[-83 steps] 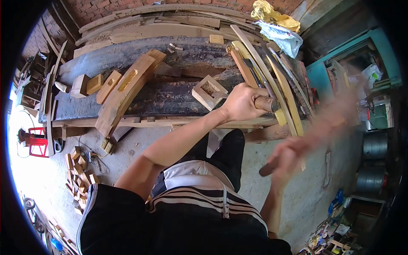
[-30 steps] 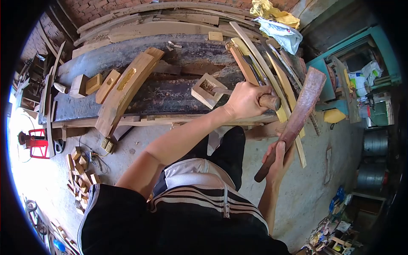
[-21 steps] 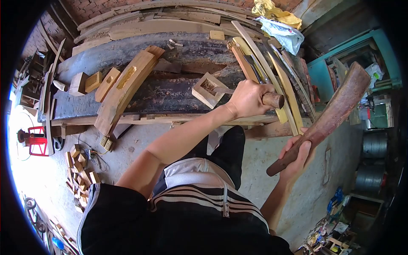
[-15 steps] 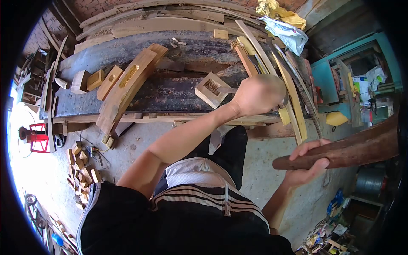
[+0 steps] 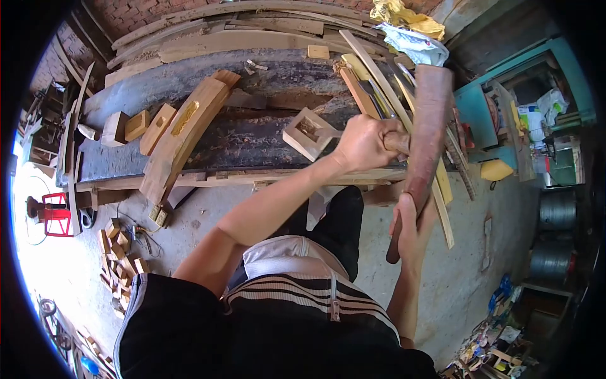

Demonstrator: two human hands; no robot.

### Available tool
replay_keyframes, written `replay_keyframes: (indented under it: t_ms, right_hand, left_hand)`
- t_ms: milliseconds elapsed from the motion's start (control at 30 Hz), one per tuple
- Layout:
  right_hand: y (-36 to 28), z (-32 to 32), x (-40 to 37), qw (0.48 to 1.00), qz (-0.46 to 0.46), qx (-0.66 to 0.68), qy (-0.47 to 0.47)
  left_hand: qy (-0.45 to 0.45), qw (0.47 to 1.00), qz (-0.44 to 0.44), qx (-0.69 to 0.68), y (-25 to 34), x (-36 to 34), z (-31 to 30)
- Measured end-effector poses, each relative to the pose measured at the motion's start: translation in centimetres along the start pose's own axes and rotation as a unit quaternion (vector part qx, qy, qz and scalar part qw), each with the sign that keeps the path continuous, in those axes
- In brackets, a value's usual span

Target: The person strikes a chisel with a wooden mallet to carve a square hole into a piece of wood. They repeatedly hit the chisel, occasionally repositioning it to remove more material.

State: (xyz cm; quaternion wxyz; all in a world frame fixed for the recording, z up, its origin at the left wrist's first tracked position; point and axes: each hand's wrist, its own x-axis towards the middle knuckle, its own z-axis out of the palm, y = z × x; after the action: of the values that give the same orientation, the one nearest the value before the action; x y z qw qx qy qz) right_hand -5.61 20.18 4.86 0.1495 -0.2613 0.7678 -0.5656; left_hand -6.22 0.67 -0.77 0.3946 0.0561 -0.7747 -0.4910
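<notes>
My left hand (image 5: 365, 144) is closed around a chisel, whose wooden handle (image 5: 398, 143) sticks out on the right of the fist. The chisel's flat blade runs left to a small wooden block (image 5: 307, 134) with a squared recess, and its tip is at that recess. In my right hand (image 5: 413, 230) is a long, dark wooden club-like mallet (image 5: 431, 120), gripped by its narrow lower end. Its thick part points away from me and overlaps the butt of the chisel handle in this view.
A dark, thick slab bench (image 5: 252, 142) carries a long mortised beam (image 5: 189, 123) and several small blocks (image 5: 136, 124) on the left. Long wood strips (image 5: 379, 76) lie on the right. Offcuts (image 5: 117, 252) are heaped on the floor, near a power socket (image 5: 158, 216).
The mallet has swung from pointing out to the right to lying across the chisel's handle end, my right hand moving left with it. My left hand stays at the block.
</notes>
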Motion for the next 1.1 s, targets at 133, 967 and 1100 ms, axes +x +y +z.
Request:
replay_keyframes:
  t_ms: [133, 967, 1100]
  right_hand:
    - [1.3, -0.2, -0.4, 0.999, -0.016, 0.048, 0.017]
    - [2.7, -1.1, -1.9, 0.996, 0.021, 0.056, 0.067]
    - [2.5, -0.7, -1.7, 0.996, 0.025, 0.048, 0.076]
  left_hand:
    - [-0.021, 0.999, 0.000, -0.040, -0.6, 1.0, -2.2]
    - [0.002, 0.999, 0.043, -0.007, 1.3, -0.5, -0.9]
    - [0.001, 0.999, 0.052, 0.009, 1.2, -0.2, -0.9]
